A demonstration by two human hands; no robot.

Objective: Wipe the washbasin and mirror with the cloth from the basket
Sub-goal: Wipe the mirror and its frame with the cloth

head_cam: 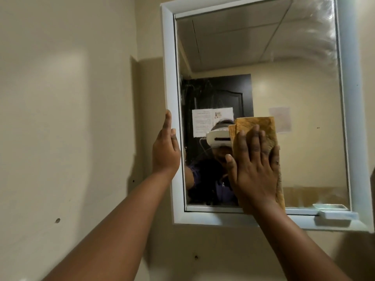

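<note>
A mirror in a white frame hangs on the beige wall, tilted in the view. My right hand presses a folded yellow-brown cloth flat against the lower middle of the glass, fingers spread and straight. My left hand grips the frame's left edge, thumb on the front, fingers behind it. Streaky smears show on the glass at the upper right and upper left. The washbasin and the basket are out of view.
A small white soap shelf juts from the frame's lower right corner. The wall to the left has a few small holes. The glass reflects a dark door with papers on it and the ceiling.
</note>
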